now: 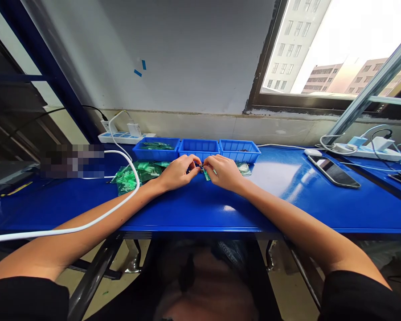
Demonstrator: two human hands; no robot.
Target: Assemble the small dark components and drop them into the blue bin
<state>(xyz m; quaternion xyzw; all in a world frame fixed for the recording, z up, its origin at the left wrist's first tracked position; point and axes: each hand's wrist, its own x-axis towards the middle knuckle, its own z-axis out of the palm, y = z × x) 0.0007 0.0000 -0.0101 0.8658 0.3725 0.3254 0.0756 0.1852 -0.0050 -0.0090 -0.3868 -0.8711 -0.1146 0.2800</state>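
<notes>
Both hands meet above the blue table, just in front of the blue bins. My right hand (223, 171) is closed, pinching a small green circuit board (206, 174) that shows below its fingertips. Closed in a pinch beside it, my left hand (180, 173) has its fingertips at a tiny dark part between the hands; its kind is too small to make out. Next to my left hand lie clear bags of green circuit boards (130, 176). Behind my right hand a clear bag with small pieces (243, 168) is partly hidden.
Three blue bins stand along the back: the left bin (169, 154) holds green boards, the middle bin (202, 143), and the right bin (250, 156) with small dark pieces. A white cable (96, 217) crosses over my left forearm. A phone (334, 170) and power strip (384, 152) lie right.
</notes>
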